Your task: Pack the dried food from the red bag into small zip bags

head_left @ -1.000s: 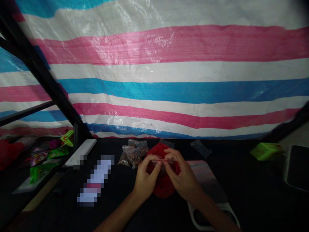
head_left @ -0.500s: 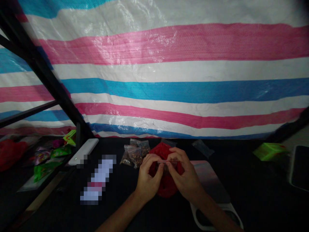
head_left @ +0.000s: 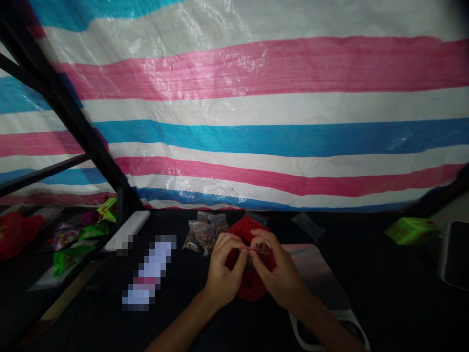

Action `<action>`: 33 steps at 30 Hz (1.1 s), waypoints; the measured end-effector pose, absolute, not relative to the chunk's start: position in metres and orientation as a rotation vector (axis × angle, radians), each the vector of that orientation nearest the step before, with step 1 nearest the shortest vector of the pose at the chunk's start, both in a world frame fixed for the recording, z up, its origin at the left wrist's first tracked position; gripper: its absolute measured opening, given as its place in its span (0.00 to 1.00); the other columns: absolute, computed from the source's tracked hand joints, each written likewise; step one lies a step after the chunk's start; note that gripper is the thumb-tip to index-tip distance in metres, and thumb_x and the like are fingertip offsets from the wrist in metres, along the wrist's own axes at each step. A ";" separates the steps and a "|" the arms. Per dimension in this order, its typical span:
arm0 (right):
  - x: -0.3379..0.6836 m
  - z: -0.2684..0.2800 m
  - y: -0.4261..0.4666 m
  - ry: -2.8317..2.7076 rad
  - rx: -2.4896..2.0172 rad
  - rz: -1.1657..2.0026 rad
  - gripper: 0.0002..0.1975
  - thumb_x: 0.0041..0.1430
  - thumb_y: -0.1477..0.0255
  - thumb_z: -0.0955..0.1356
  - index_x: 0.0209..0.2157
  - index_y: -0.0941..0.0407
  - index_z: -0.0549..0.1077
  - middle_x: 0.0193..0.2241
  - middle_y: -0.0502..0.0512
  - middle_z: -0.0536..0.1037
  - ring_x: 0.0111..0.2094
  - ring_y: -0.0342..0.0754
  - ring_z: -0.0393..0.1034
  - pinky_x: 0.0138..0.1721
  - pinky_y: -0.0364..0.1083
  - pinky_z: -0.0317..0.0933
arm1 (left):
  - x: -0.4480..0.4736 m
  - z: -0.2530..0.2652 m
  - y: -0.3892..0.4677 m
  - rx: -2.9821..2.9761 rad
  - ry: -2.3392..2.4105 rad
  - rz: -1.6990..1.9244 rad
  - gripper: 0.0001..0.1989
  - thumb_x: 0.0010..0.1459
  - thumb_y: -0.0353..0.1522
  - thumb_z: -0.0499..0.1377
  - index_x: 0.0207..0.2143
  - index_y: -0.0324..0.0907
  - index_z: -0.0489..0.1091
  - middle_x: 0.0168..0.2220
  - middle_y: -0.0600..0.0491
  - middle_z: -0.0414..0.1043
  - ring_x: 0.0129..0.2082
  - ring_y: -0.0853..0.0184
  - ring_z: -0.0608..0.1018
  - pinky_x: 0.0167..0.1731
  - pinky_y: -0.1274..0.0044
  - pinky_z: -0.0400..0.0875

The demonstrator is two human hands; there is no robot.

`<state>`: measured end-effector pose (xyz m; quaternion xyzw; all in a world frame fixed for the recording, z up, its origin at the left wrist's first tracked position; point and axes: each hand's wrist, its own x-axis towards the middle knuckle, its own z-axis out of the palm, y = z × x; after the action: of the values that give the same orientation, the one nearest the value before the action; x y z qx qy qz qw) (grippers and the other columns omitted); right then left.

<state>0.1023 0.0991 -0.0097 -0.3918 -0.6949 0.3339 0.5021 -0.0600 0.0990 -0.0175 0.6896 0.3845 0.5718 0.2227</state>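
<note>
Over a red plastic bag [head_left: 251, 288], my left hand [head_left: 225, 269] and my right hand [head_left: 276, 269] meet with thumbs and fingers closed. Between them they pinch the top strip of a small zip-lock bag [head_left: 261, 252], whose lower part is dim and mostly hidden by the fingers. Just beyond my left hand lie several filled zip-lock bags [head_left: 205, 234] with brown dried bits inside. A flat scale [head_left: 315, 274] sits under and beside my right forearm.
Flat clear bags [head_left: 308, 227] lie at the back of the black table. Left are a white bar-shaped object [head_left: 130, 230], a blurred-out strip [head_left: 150, 274] and green packets [head_left: 71, 259] beyond a black frame [head_left: 73, 122]. A yellow-green box [head_left: 412, 231] stands right, before a striped sheet [head_left: 256, 137].
The fingers of both hands have shifted slightly along the zip-lock bag's top strip, and its end now shows toward the right hand. The things on the table stay put.
</note>
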 end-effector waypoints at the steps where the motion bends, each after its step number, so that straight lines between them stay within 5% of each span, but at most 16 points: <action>1: 0.103 -0.010 0.100 -1.684 -0.943 0.800 0.17 0.68 0.74 0.66 0.57 0.49 0.66 0.38 0.50 0.77 0.40 0.46 0.74 0.48 0.46 0.69 | -0.060 -0.018 0.099 1.909 1.069 1.586 0.05 0.65 0.28 0.60 0.35 0.42 0.74 0.36 0.51 0.74 0.39 0.64 0.74 0.42 0.72 0.69; 8: 0.104 -0.006 0.097 -1.713 -0.945 0.752 0.17 0.68 0.75 0.65 0.56 0.49 0.67 0.37 0.50 0.77 0.37 0.46 0.74 0.45 0.46 0.70 | -0.059 -0.020 0.097 1.960 1.014 1.608 0.06 0.66 0.29 0.60 0.34 0.42 0.74 0.34 0.52 0.73 0.37 0.66 0.75 0.39 0.75 0.68; 13: 0.115 -0.001 0.102 -1.722 -0.955 0.549 0.18 0.69 0.73 0.65 0.59 0.48 0.66 0.45 0.54 0.77 0.46 0.49 0.74 0.51 0.49 0.68 | -0.076 -0.011 0.110 1.515 1.246 1.845 0.07 0.68 0.35 0.57 0.38 0.42 0.72 0.34 0.54 0.74 0.34 0.67 0.75 0.36 0.77 0.69; 17: 0.132 0.002 0.116 -1.678 -1.090 0.443 0.09 0.71 0.71 0.63 0.49 0.50 0.73 0.42 0.53 0.78 0.44 0.50 0.73 0.48 0.50 0.66 | -0.112 -0.007 0.137 1.248 1.599 1.850 0.10 0.68 0.38 0.54 0.37 0.43 0.69 0.31 0.56 0.70 0.31 0.67 0.72 0.32 0.78 0.66; 22: 0.137 -0.002 0.123 -2.030 -1.223 0.381 0.09 0.65 0.76 0.66 0.41 0.50 0.77 0.39 0.52 0.81 0.43 0.53 0.72 0.47 0.53 0.61 | -0.147 -0.028 0.162 1.570 2.036 1.263 0.09 0.65 0.34 0.54 0.40 0.41 0.73 0.37 0.49 0.76 0.38 0.58 0.77 0.40 0.70 0.70; 27: 0.132 -0.008 0.119 -2.207 -1.309 0.382 0.09 0.62 0.76 0.69 0.41 0.49 0.79 0.40 0.51 0.83 0.46 0.55 0.69 0.48 0.55 0.57 | -0.145 -0.028 0.158 2.003 2.383 1.223 0.15 0.64 0.32 0.54 0.49 0.37 0.73 0.46 0.40 0.74 0.49 0.49 0.74 0.51 0.61 0.68; 33: 0.135 -0.009 0.117 -2.302 -1.258 0.391 0.10 0.61 0.73 0.72 0.45 0.48 0.79 0.43 0.53 0.83 0.49 0.57 0.67 0.52 0.59 0.55 | -0.112 -0.007 0.131 2.223 2.050 1.046 0.10 0.69 0.37 0.53 0.41 0.44 0.73 0.33 0.50 0.78 0.32 0.59 0.80 0.35 0.72 0.66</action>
<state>0.1345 0.1173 -0.0086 -0.4601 -0.8421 0.1429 0.2425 -0.1121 0.1312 -0.0072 0.6945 0.6403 0.3268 -0.0290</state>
